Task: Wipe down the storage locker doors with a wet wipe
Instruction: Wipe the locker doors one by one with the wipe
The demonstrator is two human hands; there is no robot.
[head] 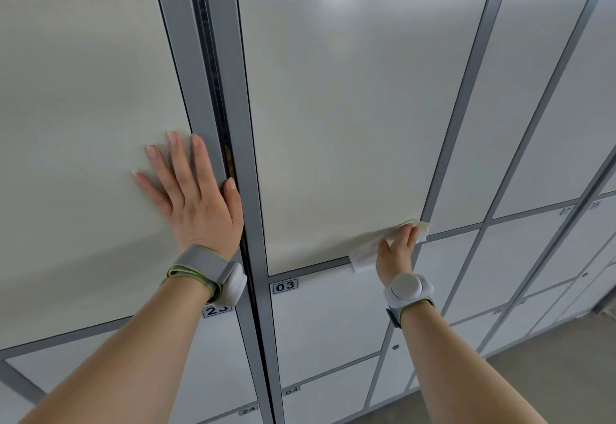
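A right hand [396,252] presses a white wipe [365,253] flat against door 02 [350,106] with straight fingers, none curled round it, at the door's lower right corner. The wipe is blurred and stretches left along the bottom edge. Left of the grey post [230,90], the left hand [193,197] lies flat on door 22 [83,106] — fingers spread, thumb touching the post. Each wrist wears a band [206,272] with a white disc. Door 03 [326,317] sits just below; the floor [550,373] shows at far right.
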